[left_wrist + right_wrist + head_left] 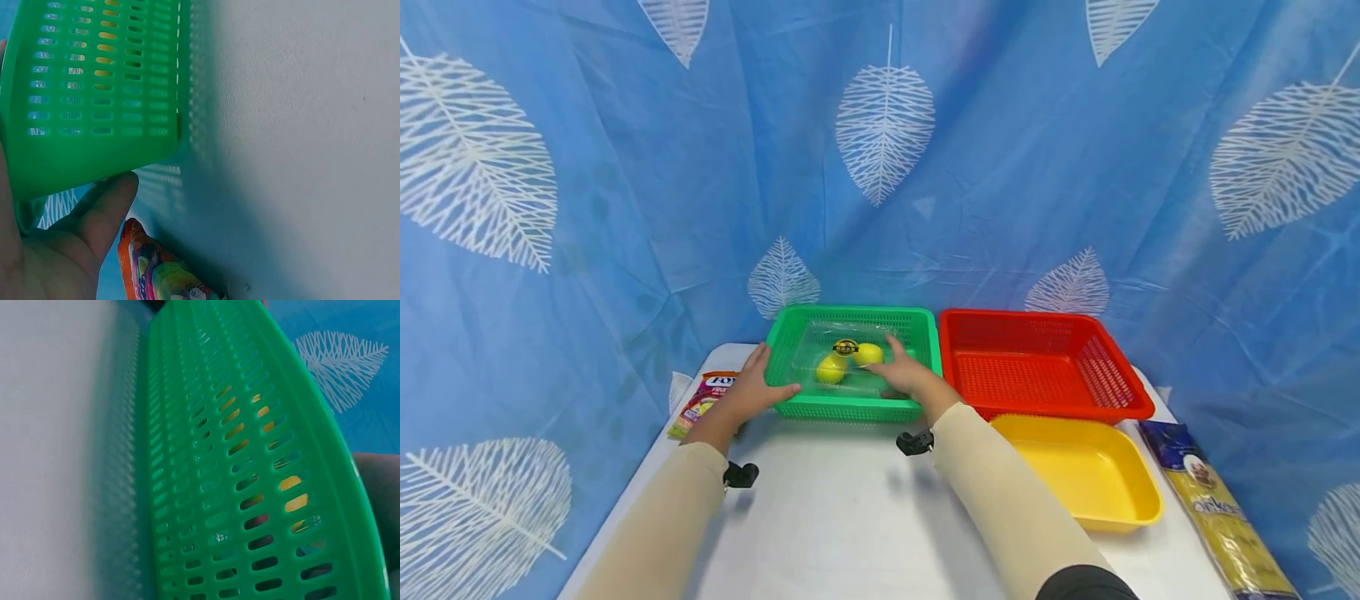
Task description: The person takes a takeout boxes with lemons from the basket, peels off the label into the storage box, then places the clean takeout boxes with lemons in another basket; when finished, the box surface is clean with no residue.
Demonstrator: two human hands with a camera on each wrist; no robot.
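A green basket [850, 408] stands at the back of the table. In it lies a clear plastic box [808, 342] with a dark and gold label, with two yellow lemons [831, 368] showing through or beside the plastic. My left hand [751, 392] is at the basket's left front corner, thumb stretched over the rim, and a finger lies along the end wall in the left wrist view. My right hand [913, 375] reaches over the front rim, thumb and forefinger spread at the box's right side. The right wrist view mostly hides it behind the basket wall [250, 487]; contact is unclear.
A red basket [1015, 379] adjoins on the right, with a yellow tray [1075, 467] in front of it. A blue and gold packet [1217, 508] lies at the right edge. A Fox's candy bag [703, 400] lies left. Blue leaf-print curtain [970, 167] hangs behind.
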